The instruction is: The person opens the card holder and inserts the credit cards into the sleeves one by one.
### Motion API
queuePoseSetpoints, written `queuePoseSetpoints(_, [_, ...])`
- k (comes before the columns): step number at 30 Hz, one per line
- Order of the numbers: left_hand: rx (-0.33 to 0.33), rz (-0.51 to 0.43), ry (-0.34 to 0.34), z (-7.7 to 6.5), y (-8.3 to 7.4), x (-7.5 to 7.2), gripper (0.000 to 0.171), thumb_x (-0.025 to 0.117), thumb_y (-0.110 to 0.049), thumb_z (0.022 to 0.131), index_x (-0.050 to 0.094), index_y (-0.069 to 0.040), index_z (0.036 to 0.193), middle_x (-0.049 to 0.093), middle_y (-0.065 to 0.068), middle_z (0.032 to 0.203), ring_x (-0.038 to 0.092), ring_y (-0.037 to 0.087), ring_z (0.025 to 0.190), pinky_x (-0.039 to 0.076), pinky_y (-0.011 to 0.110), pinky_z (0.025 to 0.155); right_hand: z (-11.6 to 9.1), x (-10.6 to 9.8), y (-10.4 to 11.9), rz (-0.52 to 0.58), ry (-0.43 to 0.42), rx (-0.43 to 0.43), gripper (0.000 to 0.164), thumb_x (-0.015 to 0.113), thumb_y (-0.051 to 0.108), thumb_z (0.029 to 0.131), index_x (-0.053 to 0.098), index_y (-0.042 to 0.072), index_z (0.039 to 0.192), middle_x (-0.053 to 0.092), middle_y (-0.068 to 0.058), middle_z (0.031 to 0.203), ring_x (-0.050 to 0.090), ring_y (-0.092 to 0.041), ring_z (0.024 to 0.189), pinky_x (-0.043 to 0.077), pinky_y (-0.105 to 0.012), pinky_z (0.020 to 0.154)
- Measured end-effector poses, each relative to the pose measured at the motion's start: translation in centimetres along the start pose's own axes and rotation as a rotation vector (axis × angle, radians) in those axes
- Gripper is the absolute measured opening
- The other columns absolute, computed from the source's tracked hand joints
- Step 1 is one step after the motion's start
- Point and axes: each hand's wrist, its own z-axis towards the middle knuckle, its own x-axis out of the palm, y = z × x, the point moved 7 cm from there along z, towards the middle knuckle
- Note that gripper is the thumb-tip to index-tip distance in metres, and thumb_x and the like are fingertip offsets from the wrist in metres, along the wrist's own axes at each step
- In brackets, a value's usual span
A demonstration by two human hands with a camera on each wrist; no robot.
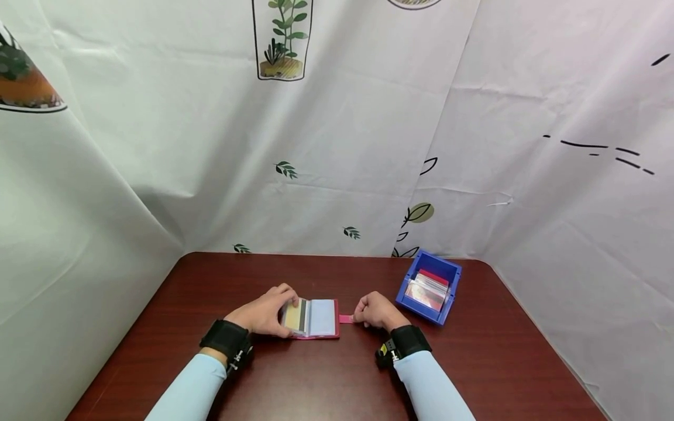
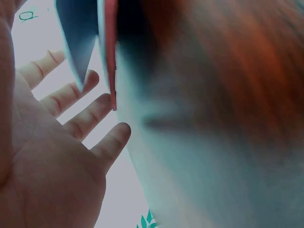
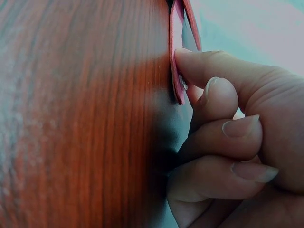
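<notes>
Left hand (image 1: pixel 265 313), fingers part-spread, is gripping the open card holder (image 1: pixel 322 317) at nine o'clock; right hand (image 1: pixel 376 311) is pinching its pink strap (image 1: pixel 345 319) at three, seemingly positioning it; next needs steadiness.

A curtained-off corner resembling a makeshift recording booth, the kind of building beyond it unclear.
Creased white fabric (image 1: pixel 342 128) printed with plants hangs on every side in view, hemming in a dark, wood-grain tabletop (image 1: pixel 316 380); black wrist straps (image 1: pixel 225 337) carry small cameras.
</notes>
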Motion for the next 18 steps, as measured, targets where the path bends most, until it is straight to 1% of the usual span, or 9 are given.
queuePoseSetpoints(3, [-0.003, 0.036, 0.01, -0.1, 0.4, 0.4, 0.051, 0.084, -0.037, 0.071, 0.055, -0.024, 0.111, 0.05, -0.005, 0.121, 0.046, 0.018, 0.111, 0.045, 0.037, 0.087, 0.0, 0.0, -0.1, 0.008, -0.001, 0.002, 0.017, 0.082, 0.018, 0.086, 0.071, 0.011, 0.074, 0.058, 0.002, 0.059, 0.052, -0.012, 0.054, 0.039, -0.024, 0.05])
queuePoseSetpoints(6, [-0.008, 0.051, 0.006, -0.3, 0.7, 0.6, 0.05, 0.085, -0.039, 0.071, 0.056, -0.026, 0.11, 0.052, -0.006, 0.12, 0.047, 0.018, 0.111, 0.046, 0.038, 0.088, 0.0, 0.1, 0.0, 0.003, 0.001, 0.0, 0.017, 0.082, 0.019, 0.086, 0.071, 0.01, 0.075, 0.058, 0.002, 0.06, 0.053, -0.013, 0.055, 0.04, -0.025, 0.051])
queuePoseSetpoints(11, [-0.008, 0.045, -0.007, -0.5, 0.7, 1.0, 0.051, 0.085, -0.045, 0.073, 0.057, -0.027, 0.112, 0.052, -0.009, 0.122, 0.047, 0.015, 0.113, 0.048, 0.037, 0.092, -0.2, -0.1, -0.1, -0.006, -0.009, 0.006, 0.017, 0.082, 0.019, 0.086, 0.072, 0.011, 0.074, 0.061, 0.002, 0.062, 0.055, -0.014, 0.056, 0.043, -0.026, 0.053])
queuePoseSetpoints(15, [-0.005, 0.028, -0.015, -0.6, 0.7, 0.9, 0.052, 0.086, -0.044, 0.074, 0.058, -0.026, 0.114, 0.053, -0.009, 0.122, 0.046, 0.015, 0.113, 0.049, 0.038, 0.092, -0.6, -0.4, 0.1, -0.018, -0.021, -0.08, 0.015, 0.082, 0.023, 0.087, 0.075, 0.013, 0.078, 0.064, 0.002, 0.064, 0.058, -0.015, 0.058, 0.046, -0.028, 0.056])
queuePoseSetpoints(18, [0.0, 0.025, -0.015, -0.7, 0.6, 0.7, 0.052, 0.086, -0.042, 0.073, 0.058, -0.025, 0.114, 0.054, -0.008, 0.121, 0.046, 0.016, 0.113, 0.049, 0.038, 0.092, -1.0, -1.5, 0.2, 0.005, -0.052, -0.153, 0.015, 0.08, 0.028, 0.089, 0.076, 0.014, 0.085, 0.066, 0.001, 0.066, 0.059, -0.015, 0.059, 0.05, -0.029, 0.057])
